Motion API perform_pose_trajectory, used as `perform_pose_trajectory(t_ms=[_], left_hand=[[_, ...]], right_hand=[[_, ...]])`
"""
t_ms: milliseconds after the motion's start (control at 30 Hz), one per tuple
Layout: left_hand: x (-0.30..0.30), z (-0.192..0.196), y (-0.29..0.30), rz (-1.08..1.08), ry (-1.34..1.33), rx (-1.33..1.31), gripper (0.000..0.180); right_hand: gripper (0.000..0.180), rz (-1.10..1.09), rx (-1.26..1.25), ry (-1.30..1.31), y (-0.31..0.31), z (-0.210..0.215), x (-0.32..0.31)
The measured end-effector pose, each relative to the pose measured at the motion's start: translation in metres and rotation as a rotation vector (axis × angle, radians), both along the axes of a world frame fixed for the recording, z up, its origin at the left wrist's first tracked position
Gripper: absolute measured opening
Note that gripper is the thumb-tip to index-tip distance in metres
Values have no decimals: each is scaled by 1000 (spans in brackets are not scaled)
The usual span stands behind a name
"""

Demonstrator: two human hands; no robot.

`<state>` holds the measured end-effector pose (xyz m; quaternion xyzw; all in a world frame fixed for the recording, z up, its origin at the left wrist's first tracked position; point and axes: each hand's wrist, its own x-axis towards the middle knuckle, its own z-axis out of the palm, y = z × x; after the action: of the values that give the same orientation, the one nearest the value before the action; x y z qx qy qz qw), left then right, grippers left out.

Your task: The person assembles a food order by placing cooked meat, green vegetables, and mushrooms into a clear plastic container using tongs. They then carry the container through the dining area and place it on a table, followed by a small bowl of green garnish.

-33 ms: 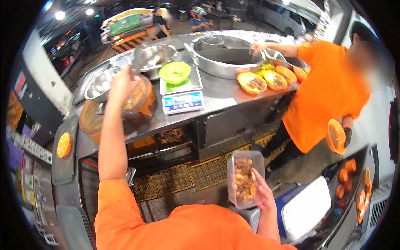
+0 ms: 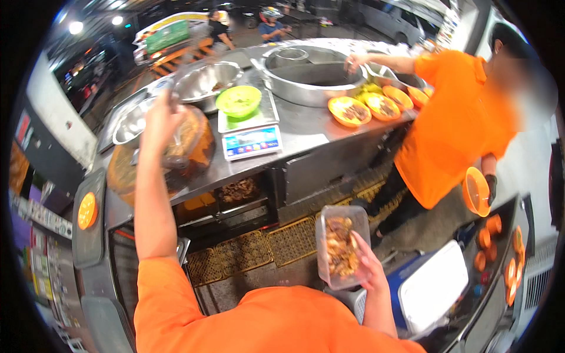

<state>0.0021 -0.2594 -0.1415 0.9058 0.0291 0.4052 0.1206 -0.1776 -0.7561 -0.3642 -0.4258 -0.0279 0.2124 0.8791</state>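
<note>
My right hand (image 2: 368, 265) is closed on the side of a clear plastic container (image 2: 323, 244), held low before my body. Chopped brown meat (image 2: 342, 247) lies inside it. My left arm reaches out over the thick round chopping block (image 2: 197, 132) on the steel counter. There my left hand (image 2: 162, 120) has its fingers curled in, blurred; what they grip cannot be made out. Just beyond that hand are a steel bowl (image 2: 126, 130) and a larger steel basin (image 2: 206, 82). Right of the block, a green bowl (image 2: 239, 103) sits on a digital scale (image 2: 252, 143).
A co-worker in orange (image 2: 459, 129) stands at the right, one hand over a large steel pot (image 2: 309, 91), the other holding an orange bowl (image 2: 475, 191). Filled orange bowls (image 2: 350, 112) line the counter edge. A white-lidded cooler (image 2: 432, 288) stands by my right arm.
The whole view has shifted slightly. My left hand remains over the chopping block, and my right hand still holds the container of meat.
</note>
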Motion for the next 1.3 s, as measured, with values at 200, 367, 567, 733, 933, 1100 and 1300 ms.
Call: perform_pose_trajectory(t_ms=[200,367,567,733,933,1100,1300], left_hand=[[-92,4,-42,-614,-31,-737,22],[-113,-77,-94,-1039,253,-1215,27],[-89,-187,-168,-1217,482,-1561,26],[-88,-256,-220,-1137,613,-1602,24],[-52,-312,-276,-953,1058,-1551,23],[-9,-433,-303,-720,1458,-1055,26],[16,-524,-330,-489,1993,-176,49]], right_hand=[[91,76,25,-72,25,29,10],[94,139,180,-54,37,25,14],[96,141,296,-26,40,12,19],[94,95,231,25,21,8,22],[87,-61,122,86,-43,-11,17],[81,-198,-20,105,-132,-69,6],[70,-245,-215,185,-250,-105,-3]])
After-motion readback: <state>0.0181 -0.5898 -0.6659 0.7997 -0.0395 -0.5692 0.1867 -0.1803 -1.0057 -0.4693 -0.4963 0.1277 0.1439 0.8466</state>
